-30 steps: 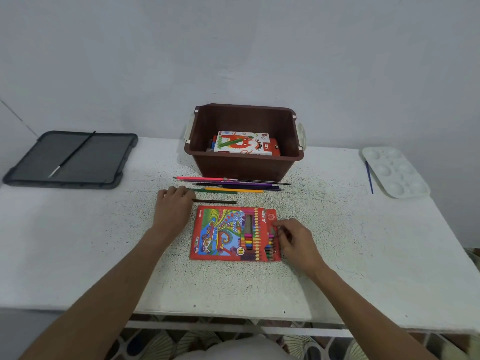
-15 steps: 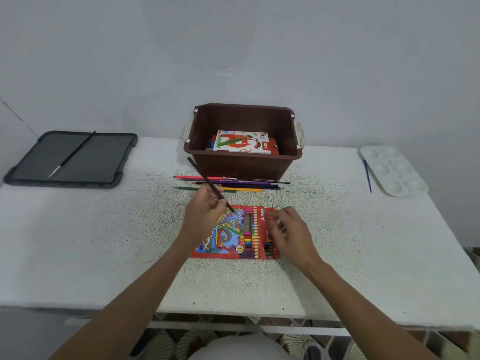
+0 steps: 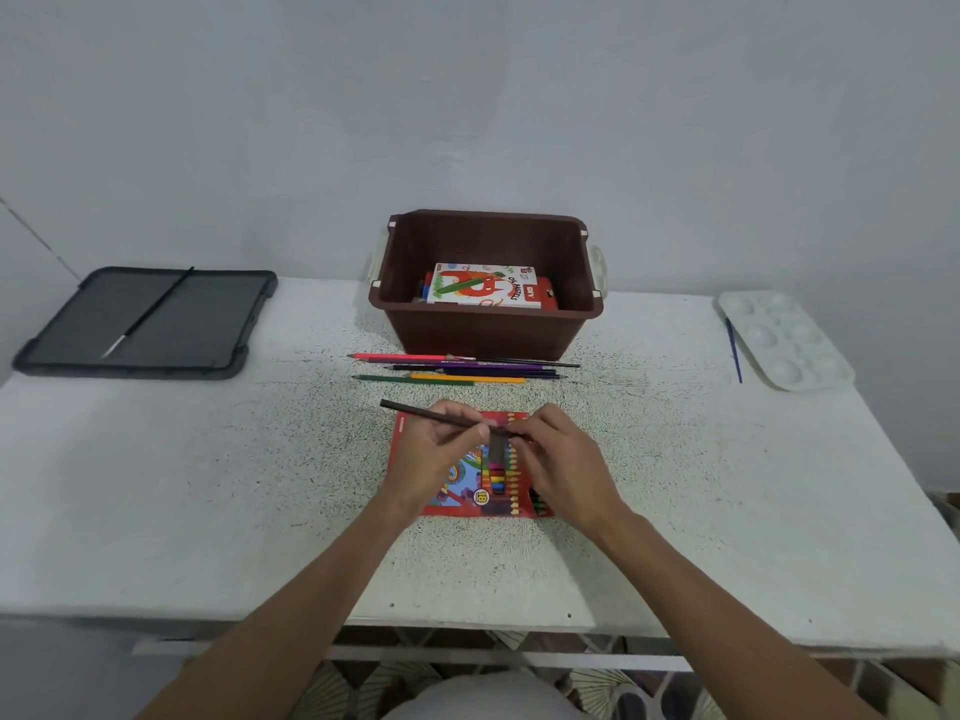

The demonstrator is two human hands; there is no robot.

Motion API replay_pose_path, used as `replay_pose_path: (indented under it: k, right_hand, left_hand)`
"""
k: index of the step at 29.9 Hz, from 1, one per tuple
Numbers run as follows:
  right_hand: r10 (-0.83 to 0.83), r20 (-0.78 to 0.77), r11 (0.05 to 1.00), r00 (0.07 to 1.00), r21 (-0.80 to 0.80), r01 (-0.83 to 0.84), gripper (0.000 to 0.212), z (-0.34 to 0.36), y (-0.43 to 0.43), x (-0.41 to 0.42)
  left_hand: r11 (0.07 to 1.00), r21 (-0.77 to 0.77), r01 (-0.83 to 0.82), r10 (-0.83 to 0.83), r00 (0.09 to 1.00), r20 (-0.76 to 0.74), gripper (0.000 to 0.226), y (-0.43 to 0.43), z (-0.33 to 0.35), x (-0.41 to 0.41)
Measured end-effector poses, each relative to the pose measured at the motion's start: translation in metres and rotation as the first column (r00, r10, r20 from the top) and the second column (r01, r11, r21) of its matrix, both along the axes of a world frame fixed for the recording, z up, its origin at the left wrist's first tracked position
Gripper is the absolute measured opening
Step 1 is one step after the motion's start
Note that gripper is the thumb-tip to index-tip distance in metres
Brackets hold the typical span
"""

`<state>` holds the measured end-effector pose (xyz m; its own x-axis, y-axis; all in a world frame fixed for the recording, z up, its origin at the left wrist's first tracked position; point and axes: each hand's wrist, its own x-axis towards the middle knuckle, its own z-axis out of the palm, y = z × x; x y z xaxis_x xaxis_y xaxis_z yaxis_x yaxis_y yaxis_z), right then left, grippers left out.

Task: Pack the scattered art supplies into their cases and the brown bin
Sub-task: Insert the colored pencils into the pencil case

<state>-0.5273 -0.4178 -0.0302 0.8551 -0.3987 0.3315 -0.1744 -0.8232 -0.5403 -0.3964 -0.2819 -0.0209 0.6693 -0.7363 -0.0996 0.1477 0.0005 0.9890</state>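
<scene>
1. At the upper left of the frame, a black tray (image 3: 145, 324) sits on the worktop (image 3: 208, 485) with a thin paintbrush (image 3: 148, 313) lying in it.
2. At centre, the left hand (image 3: 436, 454) pinches a dark pencil (image 3: 415, 412) between thumb and fingers, over the flat red pencil case (image 3: 467, 504).
3. Above them, loose coloured pencils (image 3: 457, 368) lie just in front of the brown bin (image 3: 485, 324), which contains an oil pastels box (image 3: 483, 285).
4. The right hand (image 3: 566, 465) curls its fingers at the pencil's right end; what it grips I cannot tell.
5. At the upper right, a white palette (image 3: 784, 337) has a blue brush (image 3: 733, 350) beside it.
</scene>
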Motion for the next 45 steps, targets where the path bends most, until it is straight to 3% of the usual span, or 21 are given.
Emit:
replay_pose_path:
  k: [6,8,12,17,21,28,32,37,41,45]
  right_hand:
    - [-0.075,-0.104,0.992,0.992,-0.112,0.063,0.017,-0.011,-0.036,-0.027]
    - [-0.145,-0.147,0.980,0.979,-0.161,0.121,0.013,-0.013,-0.052,-0.042]
    - [-0.294,-0.224,0.935,0.929,-0.268,0.231,0.010,-0.013,-0.080,-0.073]
    - [-0.370,-0.278,0.902,0.886,-0.338,0.270,0.011,-0.009,-0.099,-0.094]
    - [-0.379,-0.273,0.888,0.884,-0.376,0.264,0.011,-0.005,-0.102,-0.094]
    - [-0.189,-0.221,0.928,0.957,-0.360,0.100,0.017,-0.018,-0.066,-0.071]
    - [-0.061,-0.174,0.961,0.983,-0.277,0.010,0.023,-0.026,-0.039,-0.049]
    - [0.017,-0.171,0.987,0.985,-0.155,-0.044,0.047,-0.030,-0.015,-0.029]
    - [0.035,-0.062,0.983,0.997,-0.178,-0.045,0.043,-0.026,-0.008,-0.026]
    - [0.075,-0.050,0.971,0.996,-0.225,-0.084,0.042,-0.028,-0.008,-0.031]
  left_hand:
    - [0.986,0.049,-0.161,0.159,0.987,0.033,0.013,0.017,-0.005,0.026]
    - [0.972,0.122,-0.202,0.183,0.971,0.151,0.008,0.024,-0.014,0.036]
    - [0.919,0.280,-0.278,0.066,0.808,0.586,0.011,0.039,-0.036,0.046]
    - [0.913,0.346,-0.216,-0.145,0.620,0.771,0.039,0.055,-0.065,0.048]
    - [0.910,0.346,-0.230,-0.169,0.555,0.814,0.042,0.059,-0.074,0.045]
    - [0.921,0.316,-0.229,-0.164,0.508,0.846,0.040,0.060,-0.079,0.046]
    - [0.920,0.321,-0.222,-0.174,0.503,0.847,0.041,0.059,-0.081,0.047]
    - [0.927,0.302,-0.221,-0.166,0.481,0.861,0.042,0.059,-0.081,0.047]
    - [0.923,0.325,-0.207,-0.184,0.506,0.842,0.044,0.059,-0.077,0.047]
    - [0.918,0.347,-0.195,-0.200,0.527,0.826,0.038,0.059,-0.071,0.055]
